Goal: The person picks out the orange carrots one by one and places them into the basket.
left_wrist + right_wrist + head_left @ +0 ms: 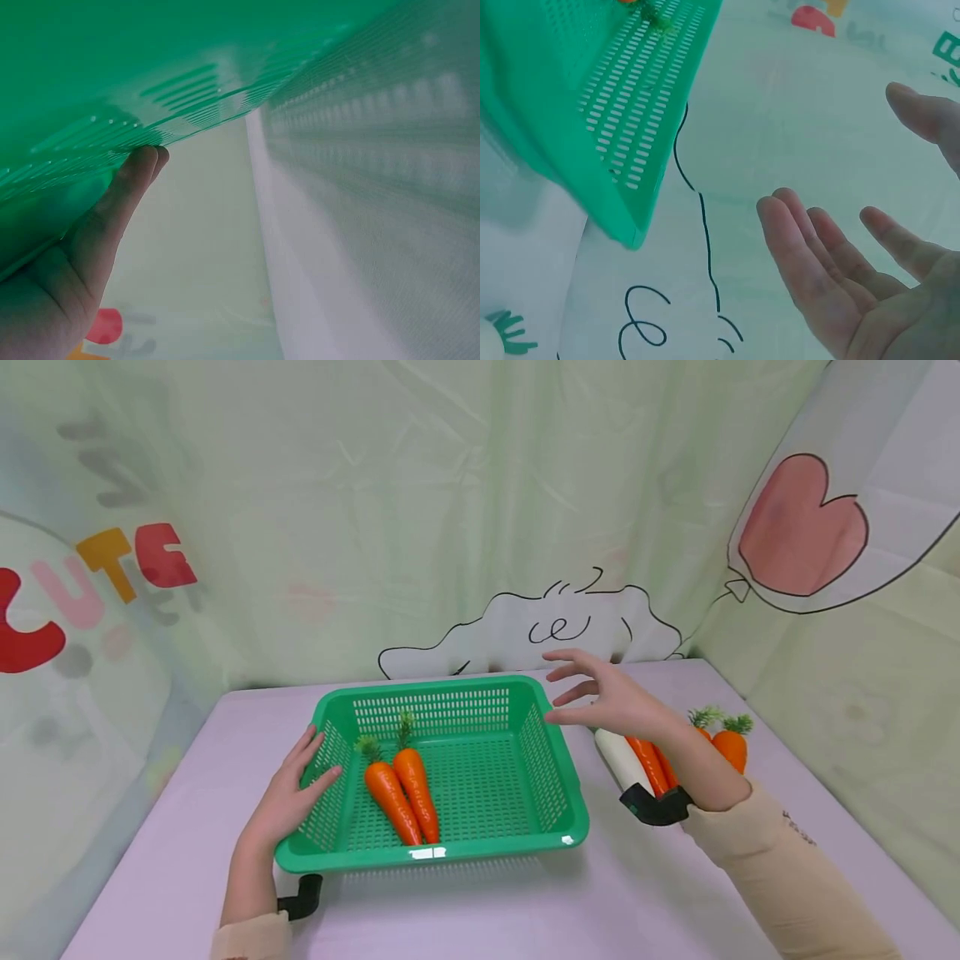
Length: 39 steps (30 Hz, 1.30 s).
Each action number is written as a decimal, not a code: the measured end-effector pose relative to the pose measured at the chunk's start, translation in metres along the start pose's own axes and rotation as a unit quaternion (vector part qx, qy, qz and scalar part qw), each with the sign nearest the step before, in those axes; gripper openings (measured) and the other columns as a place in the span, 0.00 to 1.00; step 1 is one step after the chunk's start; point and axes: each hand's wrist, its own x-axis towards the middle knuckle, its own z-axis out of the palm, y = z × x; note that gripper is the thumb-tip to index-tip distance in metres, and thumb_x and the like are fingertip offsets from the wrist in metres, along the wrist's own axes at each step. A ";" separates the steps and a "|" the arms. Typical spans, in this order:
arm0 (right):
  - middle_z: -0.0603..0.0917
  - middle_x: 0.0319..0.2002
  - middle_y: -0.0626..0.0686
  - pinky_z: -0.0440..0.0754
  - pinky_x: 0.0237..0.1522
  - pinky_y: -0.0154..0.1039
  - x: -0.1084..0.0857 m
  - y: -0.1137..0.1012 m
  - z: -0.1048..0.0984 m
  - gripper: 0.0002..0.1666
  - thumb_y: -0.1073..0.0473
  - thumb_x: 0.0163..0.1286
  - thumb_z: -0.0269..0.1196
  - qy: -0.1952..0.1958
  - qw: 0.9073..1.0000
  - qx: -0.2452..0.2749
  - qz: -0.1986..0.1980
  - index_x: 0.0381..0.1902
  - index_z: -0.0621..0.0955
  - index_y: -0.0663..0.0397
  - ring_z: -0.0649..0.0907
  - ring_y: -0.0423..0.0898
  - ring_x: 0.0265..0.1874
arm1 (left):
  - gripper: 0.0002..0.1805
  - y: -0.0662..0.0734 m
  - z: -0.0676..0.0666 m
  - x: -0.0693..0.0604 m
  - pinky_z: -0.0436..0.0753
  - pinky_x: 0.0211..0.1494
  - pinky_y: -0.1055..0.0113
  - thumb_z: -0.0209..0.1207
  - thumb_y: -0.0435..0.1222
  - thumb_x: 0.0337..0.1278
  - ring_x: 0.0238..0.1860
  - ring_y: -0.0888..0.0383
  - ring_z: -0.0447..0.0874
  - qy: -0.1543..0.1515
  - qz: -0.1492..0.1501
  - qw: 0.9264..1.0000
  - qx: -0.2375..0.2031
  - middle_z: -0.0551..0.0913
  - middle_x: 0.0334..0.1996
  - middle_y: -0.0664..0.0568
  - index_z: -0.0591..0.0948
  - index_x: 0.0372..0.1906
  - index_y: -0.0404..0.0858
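A green plastic basket (480, 760) with slotted walls is in front of me, and two orange carrots (397, 802) with leafy tops lie inside its left half. My left hand (288, 797) holds the basket's left side, thumb over the rim. The left wrist view shows fingertips of that hand (97, 232) against the green wall. Beyond the basket's right rim, my right hand (600, 697) hovers with fingers spread and nothing in them. In the right wrist view this hand (862, 277) is apart from the basket (641, 112).
Right of the basket, partly behind my right forearm, lie a white radish (622, 760) and several carrots (731, 747) on the pale tabletop (465, 918). A printed curtain (337, 527) hangs along the table's back and sides.
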 end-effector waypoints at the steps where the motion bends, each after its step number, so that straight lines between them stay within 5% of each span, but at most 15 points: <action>1: 0.72 0.56 0.57 0.80 0.41 0.45 -0.002 0.001 -0.002 0.44 0.52 0.55 0.69 0.004 1.000 -0.004 0.003 0.66 0.61 0.44 0.80 0.51 0.46 | 0.37 0.000 0.000 0.000 0.51 0.61 0.35 0.52 0.47 0.63 0.69 0.40 0.41 0.000 0.000 1.000 0.000 0.43 0.72 0.46 0.53 0.70 0.33; 11: 0.72 0.56 0.58 0.80 0.41 0.45 -0.018 0.019 -0.012 0.41 0.52 0.58 0.66 0.043 0.999 -0.027 0.008 0.66 0.61 0.48 0.79 0.53 0.48 | 0.37 -0.001 0.000 0.000 0.51 0.61 0.35 0.52 0.47 0.63 0.69 0.40 0.41 0.003 0.003 1.000 0.005 0.43 0.72 0.46 0.54 0.69 0.33; 21: 0.73 0.54 0.61 0.80 0.38 0.32 -0.035 0.047 -0.021 0.39 0.57 0.59 0.65 0.081 0.996 -0.017 -0.017 0.66 0.62 0.52 0.79 0.56 0.47 | 0.38 0.001 0.001 0.001 0.51 0.61 0.35 0.51 0.48 0.62 0.69 0.40 0.41 0.001 -0.003 1.000 0.000 0.43 0.72 0.46 0.54 0.70 0.33; 33: 0.72 0.55 0.62 0.80 0.38 0.34 -0.044 0.068 -0.034 0.38 0.57 0.61 0.64 0.088 0.995 -0.045 0.004 0.67 0.61 0.53 0.78 0.59 0.47 | 0.37 0.001 0.001 0.000 0.51 0.61 0.34 0.52 0.47 0.63 0.69 0.39 0.41 0.001 -0.004 1.000 -0.005 0.43 0.72 0.46 0.54 0.70 0.34; 39: 0.72 0.55 0.63 0.80 0.42 0.48 -0.045 0.082 -0.035 0.38 0.57 0.61 0.63 0.095 0.994 -0.058 0.016 0.67 0.61 0.54 0.77 0.60 0.47 | 0.38 0.000 0.001 0.000 0.51 0.61 0.34 0.51 0.48 0.62 0.69 0.39 0.41 0.000 -0.003 1.000 -0.003 0.43 0.72 0.46 0.54 0.70 0.33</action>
